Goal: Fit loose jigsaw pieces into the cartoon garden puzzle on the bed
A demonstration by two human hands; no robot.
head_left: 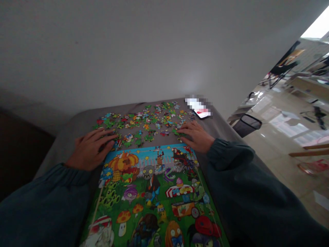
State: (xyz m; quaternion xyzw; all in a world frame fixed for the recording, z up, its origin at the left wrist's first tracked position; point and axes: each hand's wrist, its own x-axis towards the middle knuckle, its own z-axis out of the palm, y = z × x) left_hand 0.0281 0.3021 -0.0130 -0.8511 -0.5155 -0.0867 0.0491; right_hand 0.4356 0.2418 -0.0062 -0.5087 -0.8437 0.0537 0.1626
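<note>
Loose jigsaw puzzle pieces (146, 127) lie scattered over the grey cloth, many of them green. Below them is a colourful cartoon puzzle picture board (154, 181) with zombies, mushrooms and a pumpkin house. My left hand (92, 147) rests at the left end of the pieces, by the board's upper left corner, fingers stretched out over a few of them. At the upper right corner is my right hand (196, 135), its fingers apart and the fingertips touching or just beside a green puzzle piece (175, 131). Neither hand visibly grips anything; pieces under the fingers are partly hidden.
A phone (197, 107) with a lit screen lies at the back right of the cloth-covered table (77, 125). A pale wall (154, 51) rises directly behind. To the right, beyond the table edge, are a dark bin (245, 125) and furniture on a shiny floor.
</note>
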